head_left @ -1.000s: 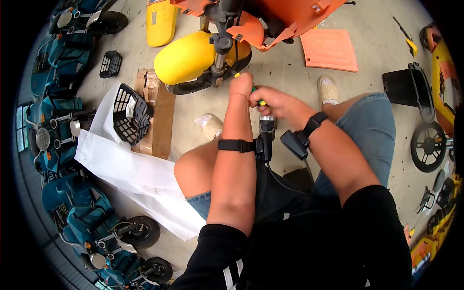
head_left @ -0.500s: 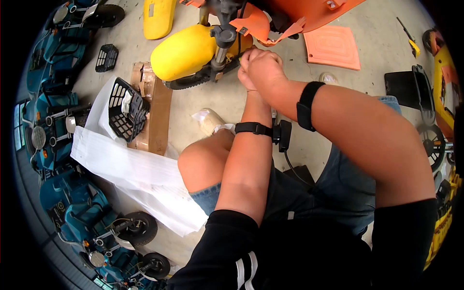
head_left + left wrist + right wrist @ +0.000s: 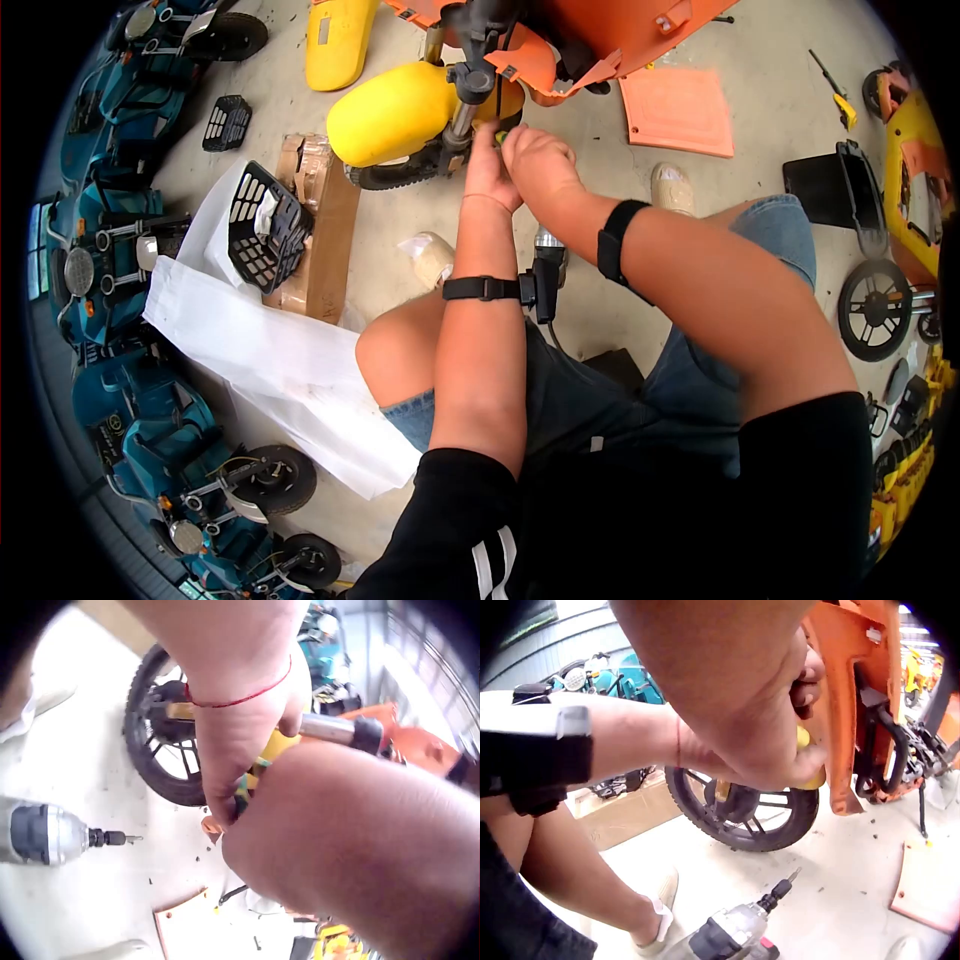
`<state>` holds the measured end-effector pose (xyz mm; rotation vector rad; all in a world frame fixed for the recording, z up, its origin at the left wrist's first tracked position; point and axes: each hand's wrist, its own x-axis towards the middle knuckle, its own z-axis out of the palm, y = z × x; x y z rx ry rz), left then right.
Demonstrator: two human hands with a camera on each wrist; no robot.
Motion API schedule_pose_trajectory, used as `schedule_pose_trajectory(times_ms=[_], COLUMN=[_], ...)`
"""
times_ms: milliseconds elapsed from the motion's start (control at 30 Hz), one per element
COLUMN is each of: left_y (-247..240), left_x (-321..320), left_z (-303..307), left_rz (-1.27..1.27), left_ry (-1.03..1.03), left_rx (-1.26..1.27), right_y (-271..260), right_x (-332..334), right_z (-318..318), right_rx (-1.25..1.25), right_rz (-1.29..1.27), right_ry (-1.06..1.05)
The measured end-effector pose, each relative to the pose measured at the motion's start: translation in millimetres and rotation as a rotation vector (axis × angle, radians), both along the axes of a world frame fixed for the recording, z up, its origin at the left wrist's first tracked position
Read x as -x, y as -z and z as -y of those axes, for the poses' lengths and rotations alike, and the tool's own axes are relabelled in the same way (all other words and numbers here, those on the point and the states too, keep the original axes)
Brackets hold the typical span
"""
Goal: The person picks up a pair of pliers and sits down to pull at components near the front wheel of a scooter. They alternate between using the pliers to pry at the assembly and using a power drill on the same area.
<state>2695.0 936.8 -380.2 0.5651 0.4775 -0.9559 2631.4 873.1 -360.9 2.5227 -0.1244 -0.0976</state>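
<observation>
Green-yellow handle gripped by right hand near yellow fender; left hand held alongside, its grip unclear.

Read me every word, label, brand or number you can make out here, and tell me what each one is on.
There is no text I can read for certain.
Carton: faint marks on its side, too blurred to read.
Teal scooter: a pale mark on its dark panel, too small to read.
</observation>
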Motion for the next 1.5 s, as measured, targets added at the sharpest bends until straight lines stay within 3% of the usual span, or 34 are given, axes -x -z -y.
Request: schedule_pose_trajectory(times_ms=[33, 67, 100, 133, 167, 200, 233, 300, 333, 433, 500, 567, 700, 900, 1067, 1167, 1367, 1500], left_y=[17, 40, 48, 54, 59, 53, 43, 29, 30, 22, 35, 41, 32, 43, 53, 55, 53, 55], left_x=[-8, -12, -13, -14, -15, -17, -17, -13, -11, -5, -9, -6, -3, 3, 5, 9, 12, 15], left_z=[6, 13, 12, 10, 9, 21, 20, 13, 14, 12, 14, 13, 18, 17, 26, 32, 49, 46], left_rz=[0.015, 0.134, 0.123, 0.109, 0.096, -0.043, -0.026, 0.006, -0.014, 0.011, 0.060, 0.085, 0.018, 0.003, -0.007, 0.025, 0.041, 0.038], left_ry=[0.042, -0.051, 0.000, 0.050, 0.100, 0.032, 0.048, 0.086, 0.043, 0.004, 0.006, 0.015, -0.021, -0.150, -0.286, -0.386, -0.540, -0.504], left_rx=[-0.087, -0.123, -0.030, 0.059, 0.148, -0.121, -0.191, -0.338, -0.290, -0.315, -0.366, -0.379, -0.305, -0.040, 0.233, 0.448, 0.703, 0.597], right_y=[1, 3, 7, 2, -4, -36, -51, -44, -40, -18, -14, -6, -31, -42, -62, -49, -56, -72], right_x=[3, 3, 6, 8, 11, 11, 12, 16, 15, 9, 17, 13, 5, 2, -11, -8, -16, -6], right_z=[1, 4, 7, 13, 26, 41, 52, 73, 78, 72, 61, 56, 56, 44, 42, 40, 41, 37], right_rx=[-0.066, -0.133, -0.206, -0.337, -0.611, -0.877, -1.142, -1.686, -1.939, -2.366, -2.500, -2.399, -2.189, -1.868, -1.536, -1.361, -0.980, -0.950], right_rz=[0.021, 0.042, 0.055, 0.258, 0.125, -0.013, -0.163, -0.380, -0.493, -0.888, -0.827, -0.669, -0.656, -0.480, -0.469, -0.222, -0.310, -0.296], right_ry=[-0.021, -0.043, -0.061, -0.145, -0.066, 0.008, 0.085, 0.559, 0.824, 1.027, 1.117, 1.152, 1.128, 1.035, 0.851, 0.390, 0.390, 0.377])
